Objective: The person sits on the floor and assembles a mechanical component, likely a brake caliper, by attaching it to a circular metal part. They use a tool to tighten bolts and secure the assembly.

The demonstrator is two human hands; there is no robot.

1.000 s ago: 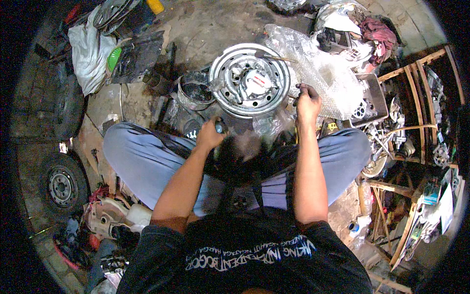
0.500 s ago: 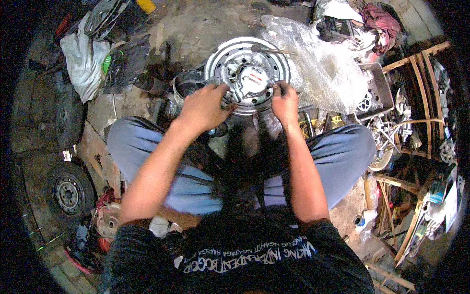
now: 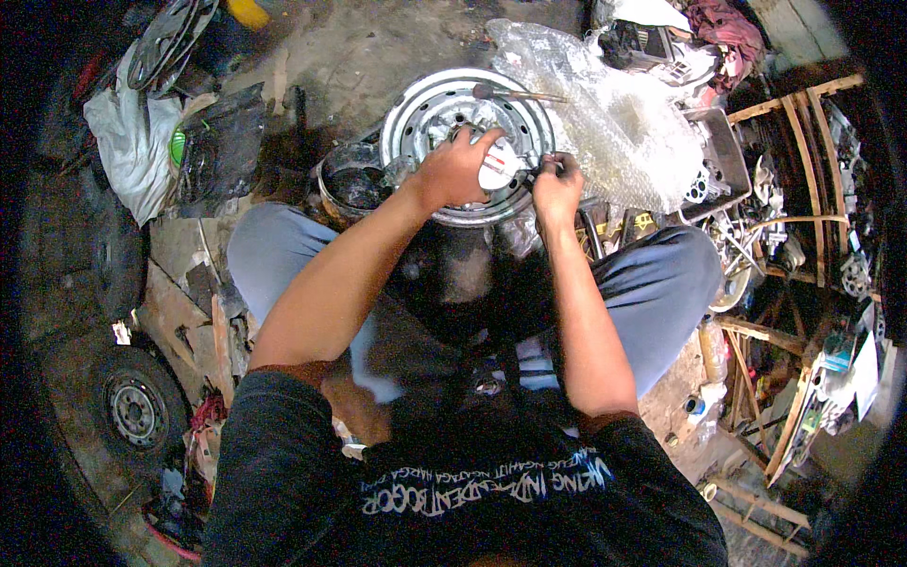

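A silver steel wheel rim (image 3: 401, 117) lies flat in front of me. On it sits a round metal part with a white and red label (image 3: 498, 168); its exact kind I cannot make out. From the left, my left hand (image 3: 452, 170) curls over the part, thumb and fingers spread around its body. My right hand (image 3: 557, 187) is closed in a pinch at the part's right side, and whatever its fingertips hold is too small and dark to name. A brush with a long handle (image 3: 524, 95) rests across the far side of the rim.
Clear bubble wrap (image 3: 614, 142) spreads right of the rim, beside a grey metal tray (image 3: 735, 156) of metal parts. A dark round container (image 3: 354, 187) stands left of the rim. Farther right is a wooden rack (image 3: 803, 151); a tyred wheel (image 3: 137, 411) is at lower left.
My left hand has moved right and up from the rim's near left edge onto the labelled metal part. My right hand stays at the part's right side. The view has shifted slightly.
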